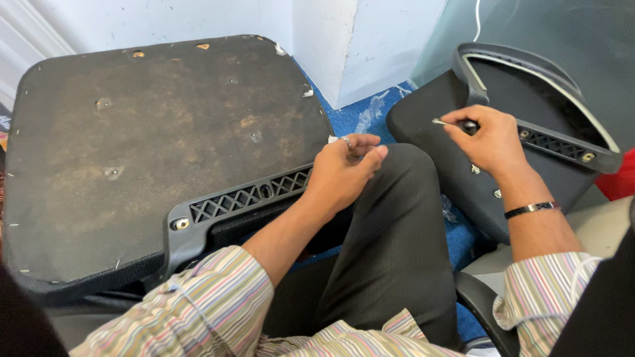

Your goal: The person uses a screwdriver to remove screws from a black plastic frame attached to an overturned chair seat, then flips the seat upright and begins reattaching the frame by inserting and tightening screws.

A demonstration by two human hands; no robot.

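knee: dark trousers (390, 244), right under both hands
left hand (344, 173): fingers (370, 157) pinched together on something tiny, can't make out what; resting on the knee
seat bracket (241, 201): black lattice plastic piece just left of those fingers, fixed to the worn seat base (132, 152)
right hand (491, 140): fingers clamped on a small screwdriver (453, 123), tip pointing left
chair back (529, 112): black frame right behind those fingers
floor (370, 112): blue, beyond the knee

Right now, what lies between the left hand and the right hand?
In the head view, the person's raised knee in dark trousers lies between the left hand and the right hand.
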